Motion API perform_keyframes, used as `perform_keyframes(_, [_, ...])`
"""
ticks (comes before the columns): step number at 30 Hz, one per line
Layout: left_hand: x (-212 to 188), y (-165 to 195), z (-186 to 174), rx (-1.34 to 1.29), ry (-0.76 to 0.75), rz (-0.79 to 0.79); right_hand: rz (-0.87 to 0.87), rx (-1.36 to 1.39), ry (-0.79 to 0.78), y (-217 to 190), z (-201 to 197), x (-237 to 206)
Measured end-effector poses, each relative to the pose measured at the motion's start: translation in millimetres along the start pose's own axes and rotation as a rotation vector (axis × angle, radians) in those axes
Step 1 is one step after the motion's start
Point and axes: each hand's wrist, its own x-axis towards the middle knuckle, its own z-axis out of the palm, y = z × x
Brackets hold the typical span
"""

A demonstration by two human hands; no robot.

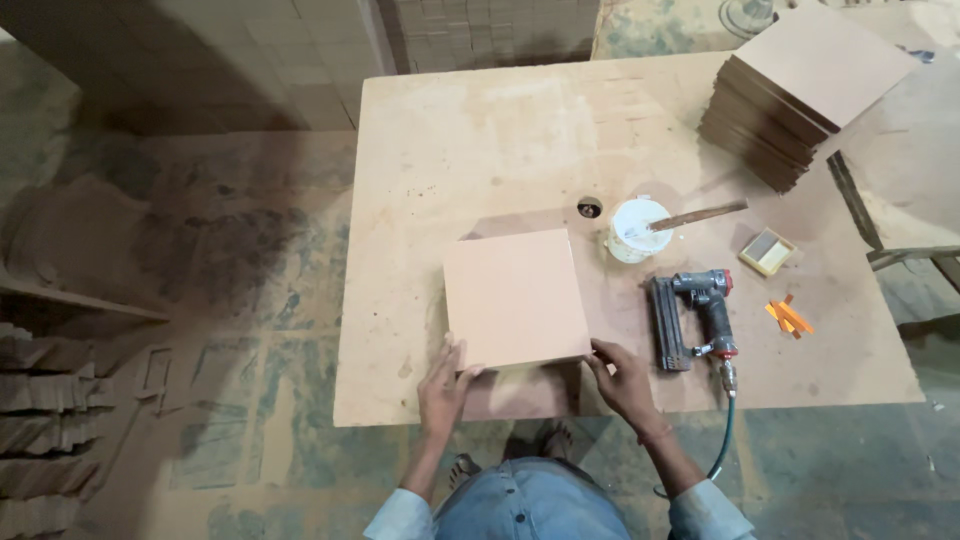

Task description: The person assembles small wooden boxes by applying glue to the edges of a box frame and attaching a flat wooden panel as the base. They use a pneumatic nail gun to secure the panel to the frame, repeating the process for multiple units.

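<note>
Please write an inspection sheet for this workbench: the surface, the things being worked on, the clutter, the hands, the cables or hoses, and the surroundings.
Surface: bench top of pale board, dusty and stained, with one small round hole.
Job's things: square board box at the near edge; nail gun lying to its right.
Clutter: white glue pot with a stick in it; small flat tin; orange scraps; stack of square boards at the far right corner.
Hands: left hand at the box's near left corner; right hand at its near right corner.
Cables: green hose runs from the gun off the near edge.
Surroundings: dusty floor; board offcuts piled at left.
</note>
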Motion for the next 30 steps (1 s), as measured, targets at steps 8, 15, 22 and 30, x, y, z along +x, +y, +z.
perform_keyframes(8, [1, -5, 4, -0.178, 0.017, -0.034, -0.134, -0.062, 0.119, 10, 6, -7])
perform_keyframes(15, [1, -9, 3, -0.209, 0.004, -0.080, -0.146, -0.112, 0.128, 3, 9, -8])
perform_keyframes(22, [2, -8, 1, -0.236, -0.009, -0.094, -0.171, -0.187, 0.018, 9, -48, 2])
perform_keyframes(30, [1, -8, -4, -0.159, 0.024, 0.021, 0.495, -0.543, 0.122, 17, -123, 47])
